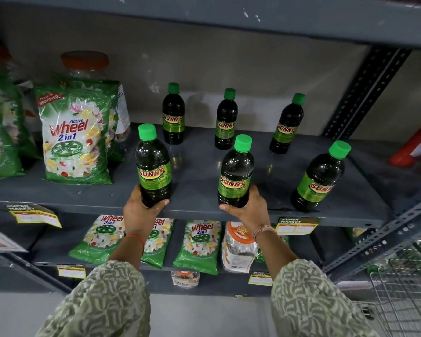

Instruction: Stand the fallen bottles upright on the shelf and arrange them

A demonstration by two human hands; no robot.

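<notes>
Several dark bottles with green caps and green "Sunny" labels stand upright on the grey shelf [199, 166] in two rows. My left hand [141, 210] grips the base of the front left bottle [153, 164]. My right hand [250, 210] grips the base of the front middle bottle [236, 171]. A third front bottle [319, 176] stands free at the right. Behind them stand the back left bottle [173, 115], the back middle bottle [226, 120] and the back right bottle [288, 124]. No bottle lies on its side.
Green "Wheel" detergent bags [75, 135] stand at the shelf's left, a clear jar with an orange lid [84, 63] behind them. More bags [197, 244] lie on the lower shelf. A perforated metal upright [365, 93] and red packs [416, 144] are at the right, a wire basket [408, 288] below.
</notes>
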